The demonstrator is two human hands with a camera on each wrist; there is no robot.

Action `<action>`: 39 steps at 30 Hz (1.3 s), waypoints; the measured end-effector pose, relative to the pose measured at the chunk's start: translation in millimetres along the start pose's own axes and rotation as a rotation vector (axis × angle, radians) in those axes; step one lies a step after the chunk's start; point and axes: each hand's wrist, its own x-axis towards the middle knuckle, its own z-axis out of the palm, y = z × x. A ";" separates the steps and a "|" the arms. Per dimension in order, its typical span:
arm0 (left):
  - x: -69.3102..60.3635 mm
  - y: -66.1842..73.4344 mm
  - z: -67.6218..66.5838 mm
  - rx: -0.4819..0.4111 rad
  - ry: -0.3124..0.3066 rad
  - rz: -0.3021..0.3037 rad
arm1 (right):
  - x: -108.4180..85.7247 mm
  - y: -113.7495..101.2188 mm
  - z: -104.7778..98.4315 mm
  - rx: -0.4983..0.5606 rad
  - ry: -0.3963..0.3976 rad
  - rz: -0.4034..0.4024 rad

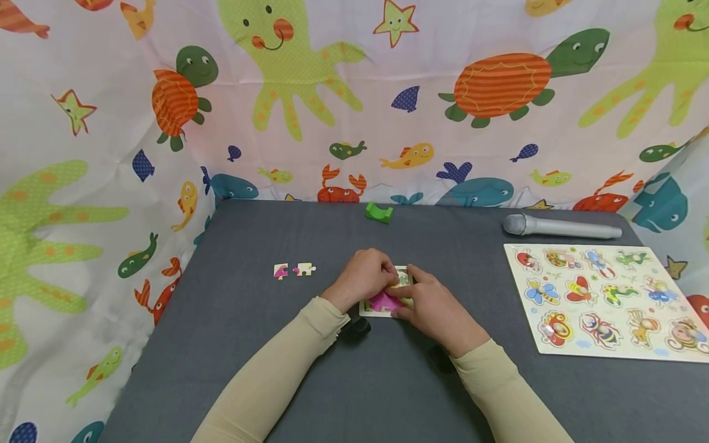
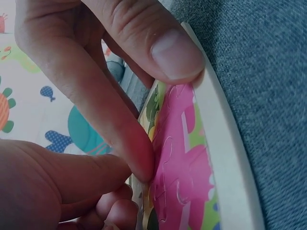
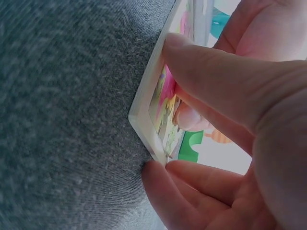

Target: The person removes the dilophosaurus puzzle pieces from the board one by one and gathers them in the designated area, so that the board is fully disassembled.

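Observation:
A small jigsaw puzzle in a pale frame [image 1: 368,312] lies on the dark cloth, its picture pink and green. My left hand [image 1: 362,277] is over its upper left part, fingers curled down in a pinch on a puzzle piece that they mostly hide. My right hand [image 1: 440,307] grips the frame from the right: the thumb [image 3: 192,62] lies on the near edge, and other fingers touch the far right corner. Its index finger [image 2: 127,129] presses on the picture close to the left thumb [image 2: 91,177]. Two loose jigsaw pieces, one pink and white [image 1: 280,271], one mostly cream [image 1: 306,269], lie apart to the left.
A green curved block [image 1: 379,213] stands at the table's far edge. At the right lie a grey microphone [image 1: 565,227] and a white board with insect pictures [image 1: 609,301]. A sea-animal curtain [image 1: 332,92] hangs behind and along the left side.

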 end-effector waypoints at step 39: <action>-42.4 -92.2 -79.1 0.059 0.123 -0.168 | 0.8 -9.1 -4.8 -0.047 -0.092 0.109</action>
